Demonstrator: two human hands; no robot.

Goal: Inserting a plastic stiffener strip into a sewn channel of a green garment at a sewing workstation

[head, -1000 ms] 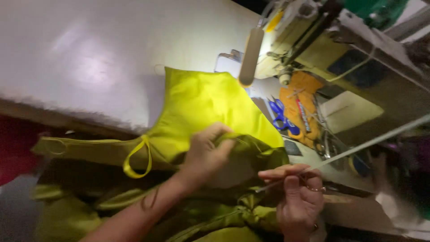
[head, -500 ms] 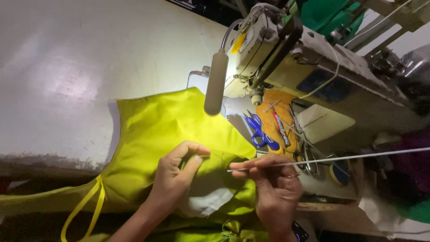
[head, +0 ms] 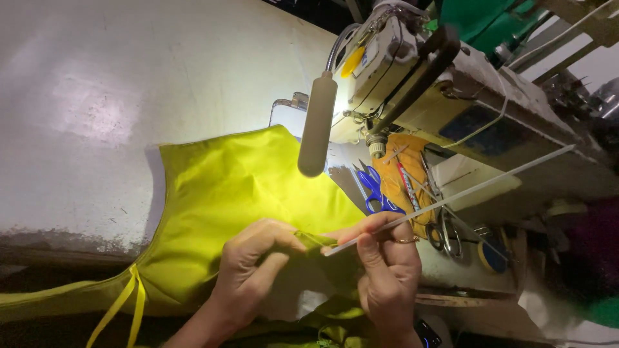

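Note:
A yellow-green fabric piece [head: 232, 193] lies on the white sewing table [head: 97, 96], with a thin tie strap [head: 122, 306] hanging off the near edge. My left hand [head: 251, 270] pinches a fold of this fabric near its right edge. My right hand [head: 387, 270] holds a long thin white stick [head: 451, 200], whose tip meets the fabric fold between the two hands. The stick runs up and to the right, across the machine bed.
A sewing machine [head: 438, 71] stands at the back right, with a grey lamp [head: 316, 129] on a flexible neck hanging over the fabric. Blue-handled scissors [head: 377, 190], other scissors and small tools lie on an orange cloth [head: 403, 180] beside the machine.
The view has shifted, so the fabric lies flatter and further onto the table. My hands have come together at the fold, and the stick tip now touches the fabric.

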